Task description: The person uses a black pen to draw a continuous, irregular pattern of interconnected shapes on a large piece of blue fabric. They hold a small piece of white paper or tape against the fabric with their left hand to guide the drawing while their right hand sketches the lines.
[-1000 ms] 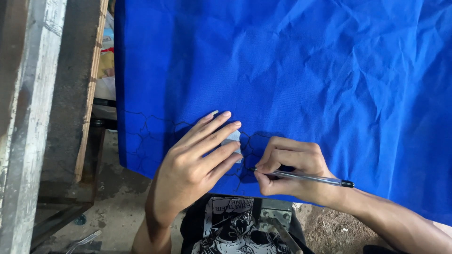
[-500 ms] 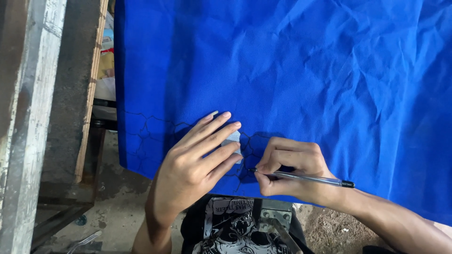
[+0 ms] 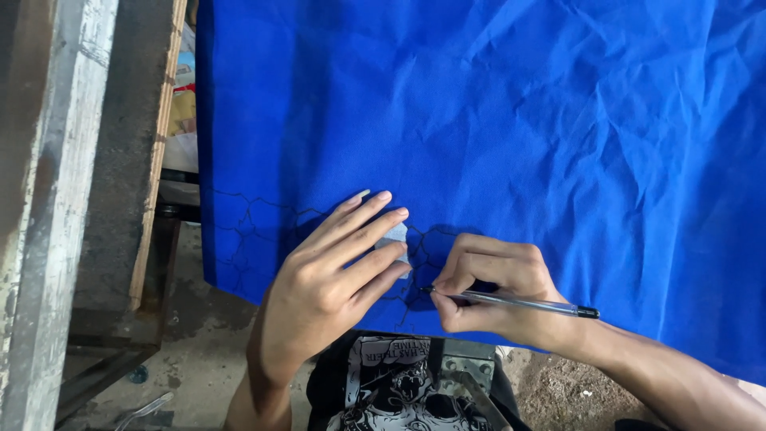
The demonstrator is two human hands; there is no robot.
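So there's a big sheet of bright blue fabric spread out flat, pretty wrinkled all over, and it fills most of the view. Everything else I'll place off that.

Near the fabric's lower edge, the left hand lies flat on the cloth with its fingers stretched out and close together, pinning down a small pale template piece. Only a corner of that piece peeks out from under the fingertips, so I can't tell its full shape.

Just right of it, also on the fabric's lower part, the right hand is curled closed around a clear pen with a black cap. The pen lies nearly level, its tip touching the cloth right beside the left fingertips.

Thin dark drawn lines run across the fabric's lower left part, like a chain of outlined shapes leading up to the hands.

Left of the fabric stands a weathered wooden post. Below the fabric's edge you can see a black printed shirt and dirt floor.
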